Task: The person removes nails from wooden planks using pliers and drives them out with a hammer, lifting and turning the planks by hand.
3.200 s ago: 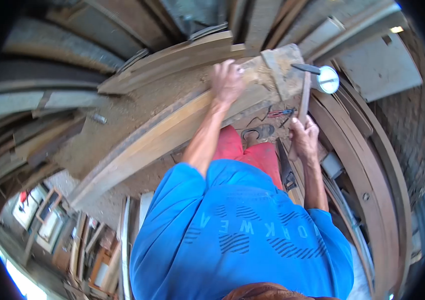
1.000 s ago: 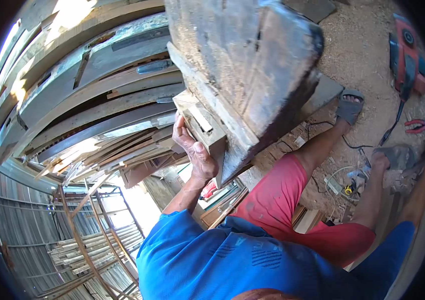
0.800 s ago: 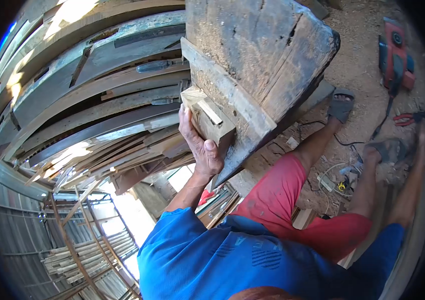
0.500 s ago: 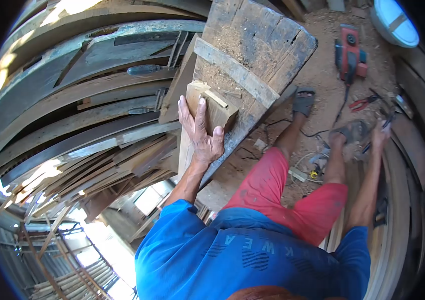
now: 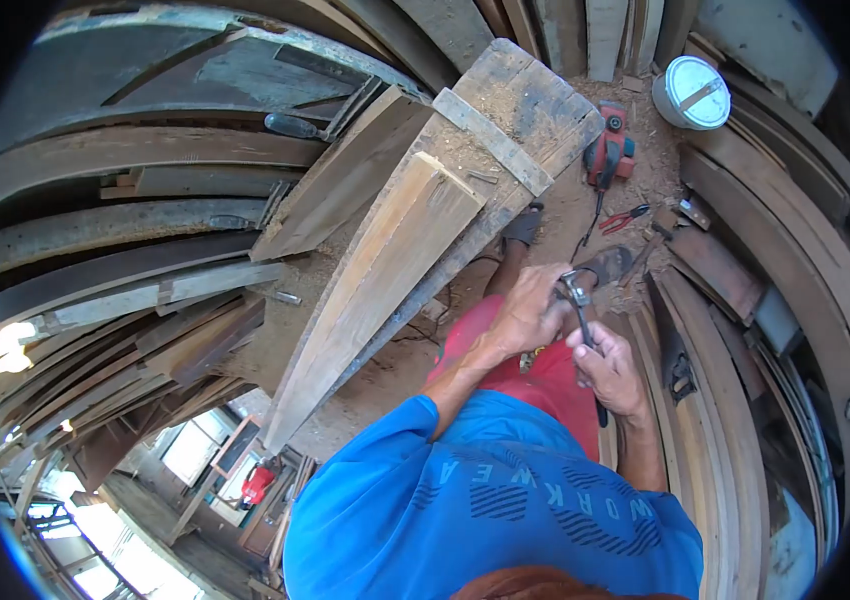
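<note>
In front of my lap, my right hand (image 5: 610, 372) is wrapped round the dark handle of a hammer (image 5: 579, 293). The metal head points up and away from me. My left hand (image 5: 533, 308) is beside the head, its bent fingers closed against it; whether they hold anything smaller is hidden. To the left of my hands, a long pale board (image 5: 375, 265) lies along the worn wooden bench (image 5: 555, 115). A crosswise batten (image 5: 493, 143) is on the bench just beyond the board's far end.
On the dusty ground ahead are a red power planer (image 5: 609, 150) with a cord, red-handled pliers (image 5: 625, 218) and a white lidded bucket (image 5: 691, 92). A handsaw (image 5: 678, 365) lies among planks on the right. Stacked boards (image 5: 145, 205) crowd the left side.
My left hand has left the board's end and come to the hammer head. My right hand has come in from the far right with the hammer. My view has shifted, showing the board's full length.
</note>
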`<state>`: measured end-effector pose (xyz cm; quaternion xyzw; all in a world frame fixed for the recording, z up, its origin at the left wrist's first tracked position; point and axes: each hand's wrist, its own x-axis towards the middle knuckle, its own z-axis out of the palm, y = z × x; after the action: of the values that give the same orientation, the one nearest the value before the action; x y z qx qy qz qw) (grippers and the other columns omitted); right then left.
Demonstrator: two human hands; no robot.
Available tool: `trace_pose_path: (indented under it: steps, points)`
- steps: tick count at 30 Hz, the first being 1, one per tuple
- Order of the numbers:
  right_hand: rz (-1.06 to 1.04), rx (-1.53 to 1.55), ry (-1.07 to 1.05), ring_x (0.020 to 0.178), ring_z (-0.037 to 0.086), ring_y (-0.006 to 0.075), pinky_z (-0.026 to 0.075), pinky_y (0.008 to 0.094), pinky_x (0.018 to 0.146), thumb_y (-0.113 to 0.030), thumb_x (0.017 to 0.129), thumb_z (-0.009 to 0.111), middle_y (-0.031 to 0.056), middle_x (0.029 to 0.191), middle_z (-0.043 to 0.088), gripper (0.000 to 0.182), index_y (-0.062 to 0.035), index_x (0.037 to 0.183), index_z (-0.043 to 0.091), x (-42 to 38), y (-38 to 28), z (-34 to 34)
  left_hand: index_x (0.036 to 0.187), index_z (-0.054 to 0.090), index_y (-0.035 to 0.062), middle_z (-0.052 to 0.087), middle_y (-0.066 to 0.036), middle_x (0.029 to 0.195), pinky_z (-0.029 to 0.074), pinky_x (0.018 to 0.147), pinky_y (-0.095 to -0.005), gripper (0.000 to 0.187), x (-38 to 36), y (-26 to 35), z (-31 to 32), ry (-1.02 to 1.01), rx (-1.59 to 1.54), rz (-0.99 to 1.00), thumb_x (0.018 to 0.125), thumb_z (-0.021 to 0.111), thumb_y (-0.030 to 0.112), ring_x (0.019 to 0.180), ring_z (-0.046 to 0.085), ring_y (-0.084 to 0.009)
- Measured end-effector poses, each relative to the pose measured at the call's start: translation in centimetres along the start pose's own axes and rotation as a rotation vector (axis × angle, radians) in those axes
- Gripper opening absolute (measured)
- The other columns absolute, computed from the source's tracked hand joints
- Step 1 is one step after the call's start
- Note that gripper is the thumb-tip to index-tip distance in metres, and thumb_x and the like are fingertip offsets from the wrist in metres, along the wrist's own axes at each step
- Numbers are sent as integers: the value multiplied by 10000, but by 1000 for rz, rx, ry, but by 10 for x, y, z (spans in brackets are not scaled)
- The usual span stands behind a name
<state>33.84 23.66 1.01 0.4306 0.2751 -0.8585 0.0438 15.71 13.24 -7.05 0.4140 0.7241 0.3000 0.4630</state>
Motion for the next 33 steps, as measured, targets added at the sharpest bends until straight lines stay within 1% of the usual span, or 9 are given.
trace_pose_path:
  steps: [6,8,12,13,15,20,24,30,33]
  points:
    - [-448,-626,88,691,507,108,437,304,652,-173,970,650,-29,741,518,123,-51,965,637,29,5,33,1091,615,-20,694,-240,884,524,693,-477,179,-16,15,-57,-78,-197,-75,963,602,105,781,696,-395]
    - [-92,-605,31,725,498,120,428,326,668,-165,960,657,-26,757,512,115,-57,927,633,24,1,35,1058,623,-11,700,-211,874,509,670,-445,141,-21,25,-70,-76,-298,-146,966,617,96,749,702,-329]
    - [36,-343,-90,745,442,72,381,284,633,-202,990,660,-25,834,522,169,-66,907,603,29,-4,57,1149,649,25,714,-197,980,536,750,-402,232,-27,33,-88,-52,-269,-103,933,661,108,864,711,-298]
    - [3,-388,-116,792,547,72,434,260,671,-187,987,669,-16,875,577,150,-58,952,602,29,-11,60,1225,652,63,674,-210,1211,507,940,-462,403,-21,26,-98,216,-11,182,881,761,244,1125,659,-349]
    - [-11,-158,-105,874,626,113,495,275,736,-157,971,681,-1,909,618,132,-51,988,603,35,-14,71,1545,391,112,350,-285,1573,268,1160,-640,1115,-18,17,-138,381,508,44,682,830,665,1456,333,-471]
    - [53,93,-137,1072,690,208,568,336,866,-22,897,612,110,1235,596,319,-37,1213,571,48,-25,88,1654,-17,182,141,-365,1622,165,1183,-707,1533,-5,-50,-190,103,753,-341,534,906,678,1477,177,-603]
    - [81,-29,-147,1107,676,231,546,327,873,25,850,494,103,1289,540,486,-35,1330,536,59,-51,109,1648,31,132,259,-356,1561,332,1133,-654,1505,7,-52,-197,63,745,-287,528,926,591,1380,348,-586]
    - [115,-23,-225,1104,655,191,522,295,768,4,831,497,28,1054,535,568,-81,1392,464,82,-61,117,1631,87,78,411,-330,1494,449,1096,-509,1458,33,-53,-266,-102,578,-344,541,941,535,1337,493,-474]
    - [131,-43,-252,1084,668,190,534,292,735,1,826,484,35,1048,530,539,-79,1360,476,86,-71,124,1539,362,24,568,-293,1378,464,1089,-482,1225,49,-95,-283,-104,346,-374,576,946,507,1288,569,-431]
